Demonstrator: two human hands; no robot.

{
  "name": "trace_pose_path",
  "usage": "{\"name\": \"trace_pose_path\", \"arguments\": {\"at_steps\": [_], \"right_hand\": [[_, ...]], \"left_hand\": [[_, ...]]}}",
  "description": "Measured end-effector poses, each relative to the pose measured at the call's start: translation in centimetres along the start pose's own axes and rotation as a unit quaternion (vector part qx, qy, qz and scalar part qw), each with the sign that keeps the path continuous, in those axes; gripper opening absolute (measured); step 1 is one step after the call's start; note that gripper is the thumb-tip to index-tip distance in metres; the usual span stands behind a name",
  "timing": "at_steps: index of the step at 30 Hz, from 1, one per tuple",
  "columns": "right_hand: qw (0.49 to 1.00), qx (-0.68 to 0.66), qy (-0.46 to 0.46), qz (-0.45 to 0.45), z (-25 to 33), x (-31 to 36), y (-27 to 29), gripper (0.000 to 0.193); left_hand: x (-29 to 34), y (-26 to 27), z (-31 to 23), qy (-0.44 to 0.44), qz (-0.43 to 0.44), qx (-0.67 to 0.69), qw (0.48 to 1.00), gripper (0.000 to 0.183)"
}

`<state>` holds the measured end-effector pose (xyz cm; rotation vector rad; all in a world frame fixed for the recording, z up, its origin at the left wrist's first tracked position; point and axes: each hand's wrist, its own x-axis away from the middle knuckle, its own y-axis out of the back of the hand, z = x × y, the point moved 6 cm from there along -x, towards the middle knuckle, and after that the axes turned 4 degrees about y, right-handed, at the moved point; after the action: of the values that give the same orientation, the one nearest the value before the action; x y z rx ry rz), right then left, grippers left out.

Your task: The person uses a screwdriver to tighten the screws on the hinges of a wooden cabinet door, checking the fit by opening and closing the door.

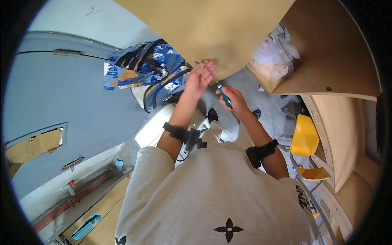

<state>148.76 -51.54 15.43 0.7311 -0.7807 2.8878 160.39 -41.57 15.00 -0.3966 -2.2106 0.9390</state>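
My right hand (233,103) is closed around the green handle of a screwdriver (225,96). Its thin metal shaft points up and to the left, across the fingers of my left hand. My left hand (199,80) is turned palm up beside the lower edge of a light wooden door panel (220,36), its thumb and fingers apart around the shaft. A small dark bit shows at the screwdriver's tip near the thumb, too small to name.
A blue patterned bag (151,67) lies left of my hands, by a grey door (73,98). At the right, an open wooden cabinet (330,53) holds a plastic bag (272,57). A yellow chair (305,136) stands below it. My feet are on a grey floor (245,87).
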Motion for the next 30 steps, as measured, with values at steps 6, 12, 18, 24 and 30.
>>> {"name": "trace_pose_path", "arguments": {"at_steps": [6,12,18,24,30], "right_hand": [[1.000,0.010,0.018,-0.009,0.4,-0.3,-0.8,0.032],[1.000,0.012,0.018,-0.008,1.3,-0.4,-1.6,0.033],[1.000,-0.029,-0.005,-0.001,0.4,-0.5,-1.5,0.034],[0.999,-0.032,-0.001,-0.002,0.7,-0.2,-1.7,0.035],[0.999,-0.048,-0.011,-0.003,0.5,-0.3,-1.7,0.036]], "left_hand": [[-0.3,0.6,-0.7,0.005,-0.016,0.003,1.000,0.026],[-0.6,0.6,-1.4,0.012,-0.005,0.022,1.000,0.027],[-0.6,0.7,-1.4,0.011,-0.020,0.011,1.000,0.027],[-0.8,1.0,-1.3,0.019,-0.003,0.012,1.000,0.025],[-0.9,0.9,-1.4,0.021,-0.017,0.003,1.000,0.025]]}}
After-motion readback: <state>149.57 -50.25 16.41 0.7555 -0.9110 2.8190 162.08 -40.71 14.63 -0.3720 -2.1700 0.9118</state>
